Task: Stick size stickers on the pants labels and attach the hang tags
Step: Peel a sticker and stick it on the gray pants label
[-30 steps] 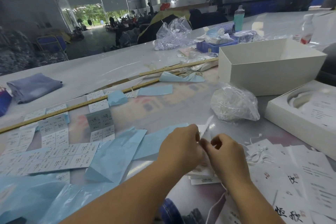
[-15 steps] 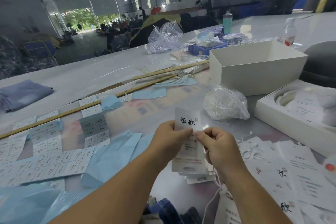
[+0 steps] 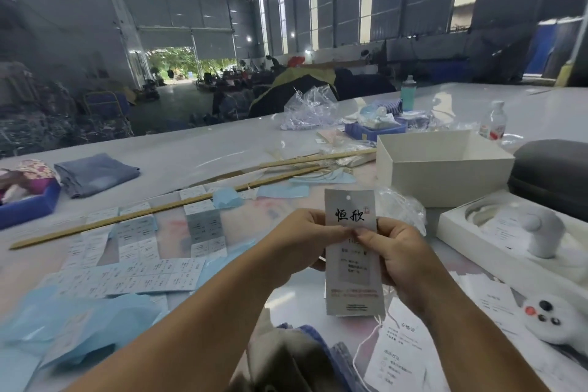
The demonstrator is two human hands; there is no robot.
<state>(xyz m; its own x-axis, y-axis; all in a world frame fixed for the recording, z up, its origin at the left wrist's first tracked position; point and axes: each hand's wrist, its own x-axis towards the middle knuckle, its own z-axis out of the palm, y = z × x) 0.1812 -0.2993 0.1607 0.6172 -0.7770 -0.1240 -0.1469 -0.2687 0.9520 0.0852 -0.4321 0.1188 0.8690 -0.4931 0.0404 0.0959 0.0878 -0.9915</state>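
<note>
One vast hall with a curved metal roof, tall wall panels and an open doorway showing green trees at the far left fills the background. Nearer, a long pale grey table (image 3: 191, 149) stretches from side to side. On it, at far left, lies a folded denim piece (image 3: 95, 172); two long wooden rulers (image 3: 165, 207) run slantwise across the middle; an open white box (image 3: 445, 169) stands at right. Size sticker sheets (image 3: 133, 274) and blue backing paper (image 3: 63, 321) are spread at near left. Above the table's near edge, the left hand (image 3: 302, 242) and right hand (image 3: 401, 258) both pinch a hang tag (image 3: 351, 251), held upright, thumbs meeting on its face. Its white string (image 3: 366, 344) dangles below.
</note>
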